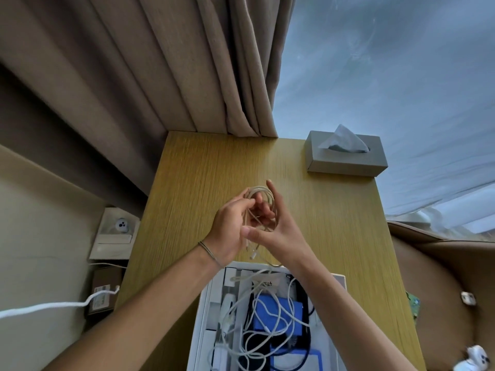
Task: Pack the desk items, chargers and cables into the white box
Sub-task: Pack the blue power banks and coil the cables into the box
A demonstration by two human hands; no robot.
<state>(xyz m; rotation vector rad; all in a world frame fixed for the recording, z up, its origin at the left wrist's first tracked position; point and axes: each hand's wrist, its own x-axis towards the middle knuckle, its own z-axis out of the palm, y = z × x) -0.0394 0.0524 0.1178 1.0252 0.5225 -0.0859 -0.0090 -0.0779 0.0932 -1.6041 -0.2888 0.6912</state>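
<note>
A white cable [263, 192] is wound in loops above the wooden desk [203, 178]. My left hand [230, 228] grips the lower part of the coil. My right hand [278, 226] has the loops wrapped round its fingers, thumb pressed across the strands, index finger pointing up. The cable's loose ends [253, 253] hang down toward the white box [206, 295]. That box lies open at the desk's near edge and holds tangled white cables [267, 311], black cables, a blue item [284, 309] and white chargers.
A grey tissue box [345, 156] stands at the desk's back right. Beige curtains hang behind. Left of the desk are a wall socket plate [117, 228] and a white cord [53, 306]. White adapters [474, 360] lie on the brown seat at the right.
</note>
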